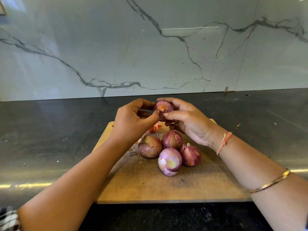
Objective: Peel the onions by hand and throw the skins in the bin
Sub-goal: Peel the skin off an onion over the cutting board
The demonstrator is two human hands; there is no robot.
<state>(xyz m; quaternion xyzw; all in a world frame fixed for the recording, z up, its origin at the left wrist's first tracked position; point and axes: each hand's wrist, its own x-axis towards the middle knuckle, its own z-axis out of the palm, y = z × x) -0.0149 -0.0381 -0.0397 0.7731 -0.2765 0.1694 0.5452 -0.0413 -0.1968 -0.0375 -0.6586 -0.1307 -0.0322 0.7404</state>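
My right hand (186, 121) holds a red onion (164, 110) above the far end of a wooden cutting board (150, 185), fingers curled round it. My left hand (131, 122) pinches the dry skin at the onion's cut end with thumb and forefinger. Several more red onions lie on the board below: one with a dark patch (149, 146), one upright (172, 139), one partly peeled with pale flesh showing (170, 161), and one at the right (191, 155). A loose piece of skin (155, 128) lies on the board under my left hand. No bin is in view.
The board lies on a dark, glossy counter (50, 147) that runs back to a white marble-patterned wall (150, 47). Small skin scraps dot the counter at the right (238, 125). The counter's front edge runs just below the board.
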